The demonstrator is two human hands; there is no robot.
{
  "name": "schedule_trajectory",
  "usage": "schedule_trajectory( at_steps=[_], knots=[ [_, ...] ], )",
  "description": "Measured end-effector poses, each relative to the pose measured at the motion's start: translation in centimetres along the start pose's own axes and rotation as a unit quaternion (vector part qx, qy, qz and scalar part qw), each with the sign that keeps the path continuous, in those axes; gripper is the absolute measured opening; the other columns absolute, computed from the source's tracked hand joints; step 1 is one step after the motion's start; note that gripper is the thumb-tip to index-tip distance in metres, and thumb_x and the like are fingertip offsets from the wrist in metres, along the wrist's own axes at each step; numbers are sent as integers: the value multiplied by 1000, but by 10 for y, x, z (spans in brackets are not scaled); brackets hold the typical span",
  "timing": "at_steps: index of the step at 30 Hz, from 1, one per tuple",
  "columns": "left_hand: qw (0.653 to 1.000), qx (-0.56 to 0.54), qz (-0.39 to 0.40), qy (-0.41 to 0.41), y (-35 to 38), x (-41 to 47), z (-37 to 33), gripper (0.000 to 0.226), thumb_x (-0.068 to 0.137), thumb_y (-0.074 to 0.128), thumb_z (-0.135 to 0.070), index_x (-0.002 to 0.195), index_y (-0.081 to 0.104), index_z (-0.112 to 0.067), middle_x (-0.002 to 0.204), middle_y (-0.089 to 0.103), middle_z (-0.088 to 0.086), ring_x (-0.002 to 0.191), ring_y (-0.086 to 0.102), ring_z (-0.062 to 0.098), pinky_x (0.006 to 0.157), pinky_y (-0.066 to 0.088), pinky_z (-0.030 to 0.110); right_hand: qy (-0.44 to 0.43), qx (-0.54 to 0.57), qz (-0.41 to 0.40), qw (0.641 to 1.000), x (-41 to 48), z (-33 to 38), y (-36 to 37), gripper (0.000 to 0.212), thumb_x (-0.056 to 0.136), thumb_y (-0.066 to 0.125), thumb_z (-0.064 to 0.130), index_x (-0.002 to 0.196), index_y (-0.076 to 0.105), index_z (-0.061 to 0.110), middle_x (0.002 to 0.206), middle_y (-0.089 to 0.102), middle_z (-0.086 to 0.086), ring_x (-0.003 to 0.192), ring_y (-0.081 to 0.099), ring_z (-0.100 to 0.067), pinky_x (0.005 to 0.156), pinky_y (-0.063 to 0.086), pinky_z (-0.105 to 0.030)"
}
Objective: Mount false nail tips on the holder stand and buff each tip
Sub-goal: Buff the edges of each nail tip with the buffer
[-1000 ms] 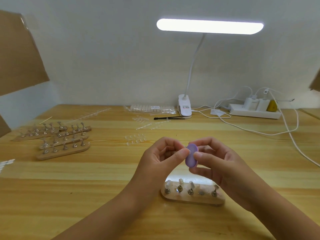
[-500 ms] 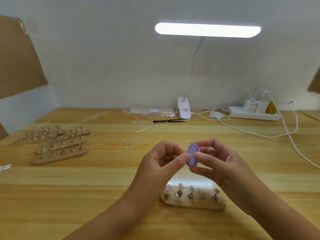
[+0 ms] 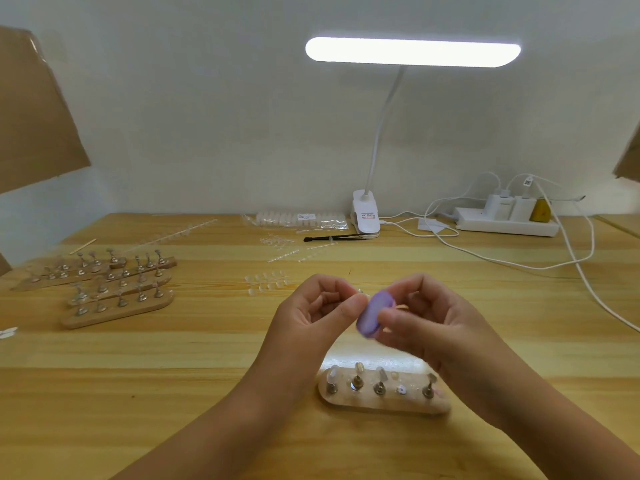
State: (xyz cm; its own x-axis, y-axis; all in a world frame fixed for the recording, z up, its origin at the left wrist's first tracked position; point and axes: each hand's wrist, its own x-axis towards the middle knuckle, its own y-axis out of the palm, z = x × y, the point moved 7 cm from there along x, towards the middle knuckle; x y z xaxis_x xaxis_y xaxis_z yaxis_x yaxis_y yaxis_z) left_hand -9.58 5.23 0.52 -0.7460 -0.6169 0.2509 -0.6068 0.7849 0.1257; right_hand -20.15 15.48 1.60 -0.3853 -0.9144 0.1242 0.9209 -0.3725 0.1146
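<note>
Now blurred and tilted, purple buffer [image 3: 371, 318] pinched by thumb and fingers of right hand [image 3: 429, 327], upright earlier, left hand [image 3: 320, 318] still pinching a barely visible nail tip [image 3: 360, 292] against it, holder stand [image 3: 384, 403] on table [image 3: 138, 375] beneath.

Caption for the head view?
Right hand holds purple buffer against small clear piece pinched by left hand, above holder stand.

Right hand [image 3: 427, 327] and purple buffer [image 3: 371, 318] blurred
</note>
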Motion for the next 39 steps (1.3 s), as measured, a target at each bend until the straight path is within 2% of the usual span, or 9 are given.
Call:
schedule_trajectory(
  at_steps=[3, 7, 13, 19, 24, 30, 33, 36, 39],
  knots=[
    [1000, -4, 0, -13, 0, 0, 3, 13, 80, 75, -38, 85, 68, -28, 89, 71, -6, 89, 65, 6, 88, 49, 20, -10, 22, -45, 999, 0, 5, -9, 25, 67, 81, 25, 89, 72, 19, 93, 74, -10, 90, 73, -26, 76, 57, -22],
    [1000, -12, -3, -14, 0, 0, 4, 13, 79, 71, -37, 87, 69, -26, 93, 71, -2, 94, 67, 11, 97, 49, 28, 3, 5, -16, 1000, 0, 3, -4, 25, 69, 85, 26, 91, 74, 23, 95, 74, -8, 91, 73, -21, 77, 56, -21],
    [1000, -7, 7, -3, 2, -1, 2, 12, 80, 71, -35, 86, 69, -26, 91, 72, 0, 94, 67, 12, 88, 50, 19, -5, -17, 0, 1000, -1, 3, -3, 28, 71, 84, 27, 97, 74, 26, 103, 75, -7, 97, 72, -20, 80, 56, -20],
    [1000, -5, 10, 5, 1, 0, 1, 12, 83, 75, -36, 85, 69, -27, 87, 71, -4, 89, 65, 7, 83, 48, 14, -32, -21, -15, 999, -2, 7, -5, 27, 69, 78, 25, 96, 73, 24, 99, 75, -8, 94, 73, -21, 81, 55, -21],
    [1000, -3, 10, 7, 3, 0, 0, 14, 76, 71, -37, 86, 69, -26, 87, 71, -1, 90, 67, 11, 86, 50, 16, -37, -25, -34, 998, -2, 7, -8, 37, 67, 79, 27, 101, 69, 14, 98, 75, -9, 94, 73, -22, 79, 55, -20],
    [1000, -3, 8, 3, 4, -2, 0, 24, 78, 70, -33, 93, 66, -15, 90, 73, 4, 89, 69, 13, 84, 51, 17, -36, 0, -18, 999, -2, 5, -4, 40, 68, 78, 23, 102, 64, 8, 96, 74, -11, 90, 73, -22, 77, 56, -21],
    [1000, -6, 4, -1, 4, -2, -1, 21, 77, 70, -33, 92, 66, -18, 92, 73, 7, 93, 70, 18, 90, 53, 26, -23, -23, 16, 999, -3, 4, 2, 37, 73, 76, 20, 103, 61, 6, 95, 75, -10, 90, 73, -22, 77, 56, -22],
    [1000, -16, 1, -5, 3, -2, 0, 19, 76, 71, -33, 89, 66, -20, 91, 71, 6, 104, 68, 29, 99, 51, 34, -28, -34, -8, 999, -2, 4, -3, 34, 71, 76, 22, 102, 67, 11, 94, 75, -6, 88, 73, -20, 77, 56, -21],
    [1000, -8, 1, -5, 3, -3, -1, 21, 77, 70, -33, 91, 65, -19, 91, 70, 3, 102, 68, 25, 98, 51, 30, -24, -25, -7, 999, -2, 4, -3, 28, 71, 76, 27, 98, 74, 21, 94, 74, -3, 87, 73, -17, 74, 58, -23]
  ],
)
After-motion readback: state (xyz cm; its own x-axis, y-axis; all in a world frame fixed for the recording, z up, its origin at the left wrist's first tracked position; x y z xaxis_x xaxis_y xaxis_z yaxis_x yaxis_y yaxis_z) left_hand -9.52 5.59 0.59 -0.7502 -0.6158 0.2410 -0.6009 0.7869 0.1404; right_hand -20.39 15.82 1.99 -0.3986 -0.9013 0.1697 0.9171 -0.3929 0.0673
